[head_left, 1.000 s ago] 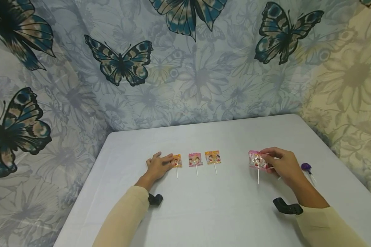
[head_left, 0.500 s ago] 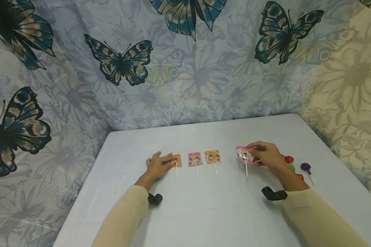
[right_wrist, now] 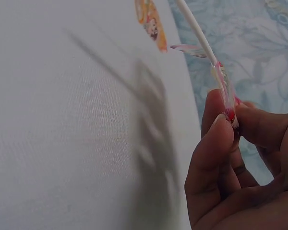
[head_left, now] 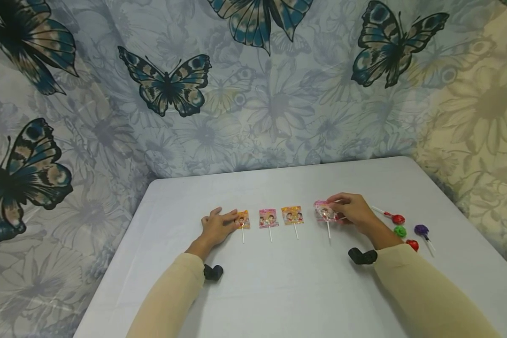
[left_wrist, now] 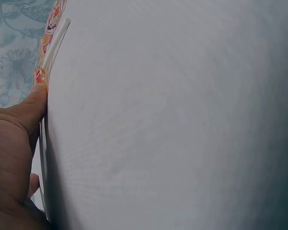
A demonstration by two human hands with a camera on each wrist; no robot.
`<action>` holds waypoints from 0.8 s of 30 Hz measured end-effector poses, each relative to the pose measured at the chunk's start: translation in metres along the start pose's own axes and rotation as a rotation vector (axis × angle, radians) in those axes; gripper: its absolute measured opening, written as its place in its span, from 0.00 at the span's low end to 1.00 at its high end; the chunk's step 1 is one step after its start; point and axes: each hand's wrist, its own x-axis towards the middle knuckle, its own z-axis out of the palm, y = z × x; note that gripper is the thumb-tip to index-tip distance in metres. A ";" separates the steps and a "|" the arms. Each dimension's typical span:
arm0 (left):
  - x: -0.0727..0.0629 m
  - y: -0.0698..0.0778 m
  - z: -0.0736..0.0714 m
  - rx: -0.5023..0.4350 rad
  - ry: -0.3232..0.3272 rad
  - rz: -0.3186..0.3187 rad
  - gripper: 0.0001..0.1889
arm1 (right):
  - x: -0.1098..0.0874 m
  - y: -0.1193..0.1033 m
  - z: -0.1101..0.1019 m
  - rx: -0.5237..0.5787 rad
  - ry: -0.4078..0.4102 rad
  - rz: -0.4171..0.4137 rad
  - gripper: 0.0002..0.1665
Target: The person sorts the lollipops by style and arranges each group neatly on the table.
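My right hand (head_left: pixel 351 210) pinches a pink-wrapped lollipop (head_left: pixel 324 212) by the right edge of its wrapper, white stick pointing toward me. In the right wrist view, thumb and fingertips close on the wrapper (right_wrist: pixel 224 88), and a shadow falls on the cloth apart from it. My left hand (head_left: pixel 218 228) rests on the table with fingers spread, its fingertips at the left edge of an orange-wrapped lollipop (head_left: pixel 243 219). The left wrist view has the thumb against that orange wrapper (left_wrist: pixel 47 40). Between the hands lie a pink lollipop (head_left: pixel 268 218) and another orange lollipop (head_left: pixel 293 215), in a row.
Right of my right forearm lie a red lollipop (head_left: pixel 398 218), a green one (head_left: pixel 400 231), a second red one (head_left: pixel 412 244) partly behind the sleeve, and a purple one (head_left: pixel 421 230). The white-covered table (head_left: pixel 279 291) meets a butterfly-print curtain (head_left: pixel 274 112) behind.
My right hand has carried the pink-wrapped lollipop leftward, toward the row, uncovering the red and green lollipops behind it. The left hand has stayed in place.
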 end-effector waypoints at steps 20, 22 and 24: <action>0.001 0.001 0.001 -0.021 0.007 0.000 0.20 | 0.030 0.006 0.015 -0.392 0.077 -0.055 0.10; 0.001 0.001 0.001 -0.019 0.009 -0.001 0.20 | 0.031 0.006 0.017 -0.435 0.073 -0.070 0.10; 0.001 0.000 0.002 -0.016 0.011 -0.001 0.19 | 0.032 0.005 0.018 -0.466 0.065 -0.079 0.10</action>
